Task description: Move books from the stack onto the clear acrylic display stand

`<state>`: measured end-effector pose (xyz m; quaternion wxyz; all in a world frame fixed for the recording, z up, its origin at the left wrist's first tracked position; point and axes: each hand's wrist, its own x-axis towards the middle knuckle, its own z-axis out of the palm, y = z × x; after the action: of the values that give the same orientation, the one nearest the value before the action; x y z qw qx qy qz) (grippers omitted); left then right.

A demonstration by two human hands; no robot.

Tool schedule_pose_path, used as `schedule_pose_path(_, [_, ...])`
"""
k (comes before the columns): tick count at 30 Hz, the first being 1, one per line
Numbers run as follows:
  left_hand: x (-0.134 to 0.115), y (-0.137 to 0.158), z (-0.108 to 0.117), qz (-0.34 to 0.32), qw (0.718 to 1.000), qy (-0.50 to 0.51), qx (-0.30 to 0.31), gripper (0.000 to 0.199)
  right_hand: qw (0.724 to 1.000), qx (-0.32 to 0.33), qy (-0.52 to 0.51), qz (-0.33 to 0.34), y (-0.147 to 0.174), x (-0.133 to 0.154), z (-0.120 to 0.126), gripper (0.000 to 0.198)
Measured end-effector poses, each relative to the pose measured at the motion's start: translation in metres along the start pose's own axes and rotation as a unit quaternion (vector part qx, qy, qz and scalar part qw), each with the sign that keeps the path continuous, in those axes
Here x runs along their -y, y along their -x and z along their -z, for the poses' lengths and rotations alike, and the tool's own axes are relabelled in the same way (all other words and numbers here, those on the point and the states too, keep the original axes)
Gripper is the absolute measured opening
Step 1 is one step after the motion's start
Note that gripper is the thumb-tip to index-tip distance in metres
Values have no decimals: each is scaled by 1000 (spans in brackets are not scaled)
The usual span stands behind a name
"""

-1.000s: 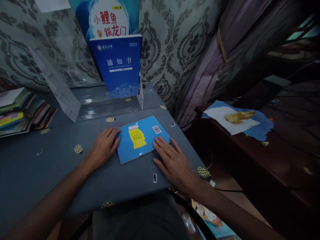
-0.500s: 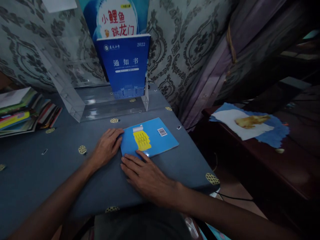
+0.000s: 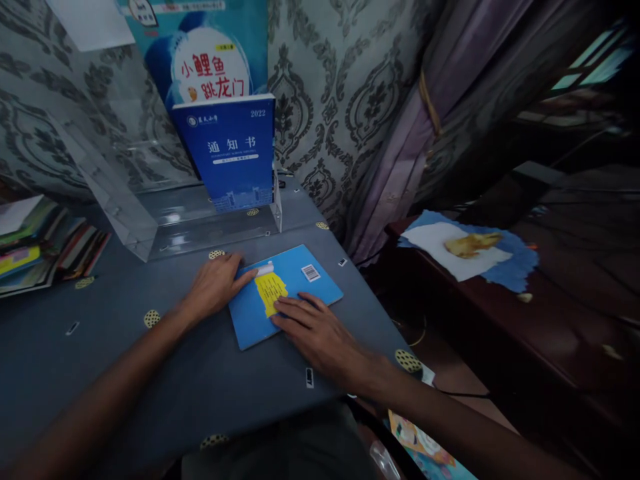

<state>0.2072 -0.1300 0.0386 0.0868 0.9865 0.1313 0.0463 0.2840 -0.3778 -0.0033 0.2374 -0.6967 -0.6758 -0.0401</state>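
Observation:
A thin blue book [image 3: 290, 263] lies on the cloth-covered table, its barcode and a yellow text patch facing up. At its far left edge is my left hand [image 3: 213, 283]: the thumb rests over the cover, while the other fingers lie beside the top edge. Their tips are partly hidden. Across the near edge, my right hand [image 3: 320, 337] lies flat with fingers stretched over the cover, touching the yellow patch.
A clear acrylic stand [image 3: 220, 233] at the back holds a dark blue booklet [image 3: 235, 160] and a taller teal book [image 3: 250, 40]. Stacked books [image 3: 45, 247] sit at left. On a dark red side table [image 3: 475, 320] at right lies blue cloth [image 3: 523, 263] under white paper.
My right hand has shifted from the book's near left corner to its near middle, uncovering that corner. My left thumb now reaches over the cover. The whole view has shifted slightly.

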Motion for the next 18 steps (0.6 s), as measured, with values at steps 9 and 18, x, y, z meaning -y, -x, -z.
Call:
schedule_pose_path(9, [10, -29, 18, -13, 940, 265, 212, 51, 999, -11, -29, 13, 0, 1, 8, 30])
schedule_pose_path(18, [0, -14, 33, -9, 892, 413, 186, 39, 938, -132, -150, -284, 0, -73, 20, 73])
